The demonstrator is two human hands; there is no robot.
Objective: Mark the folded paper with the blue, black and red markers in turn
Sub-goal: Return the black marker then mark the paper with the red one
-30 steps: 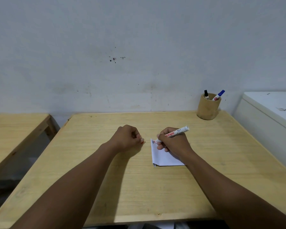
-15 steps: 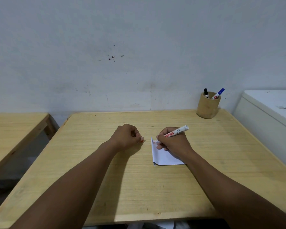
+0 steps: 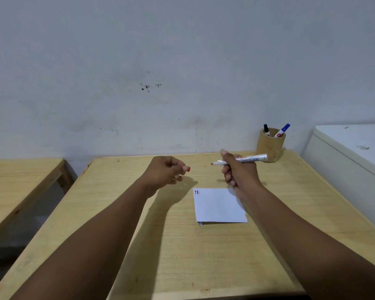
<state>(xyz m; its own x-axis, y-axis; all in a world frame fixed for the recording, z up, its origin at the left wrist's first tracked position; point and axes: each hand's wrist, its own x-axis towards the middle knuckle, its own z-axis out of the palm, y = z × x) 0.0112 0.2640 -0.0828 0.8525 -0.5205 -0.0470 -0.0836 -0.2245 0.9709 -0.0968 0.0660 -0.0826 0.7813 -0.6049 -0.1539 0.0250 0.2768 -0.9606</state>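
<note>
The folded white paper point(image 3: 219, 205) lies flat on the wooden table point(image 3: 182, 245), with small blue, black and red strokes at its top left corner. My right hand point(image 3: 239, 172) hovers above the paper's far edge, holding the uncapped red marker point(image 3: 243, 160) level, tip pointing left. My left hand point(image 3: 166, 171) floats to the left of it, its fingers pinching a small red cap point(image 3: 188, 169). The black marker point(image 3: 266, 129) and the blue marker point(image 3: 282, 130) stand in a round wooden cup point(image 3: 270, 148) at the table's back right.
A grey wall rises right behind the table. A second wooden table point(image 3: 15, 187) stands to the left across a gap. A white cabinet point(image 3: 351, 152) sits against the table's right side.
My right hand has lifted the red marker off the paper and turned it level. My left hand rose too. The marks on the paper's corner now show.
</note>
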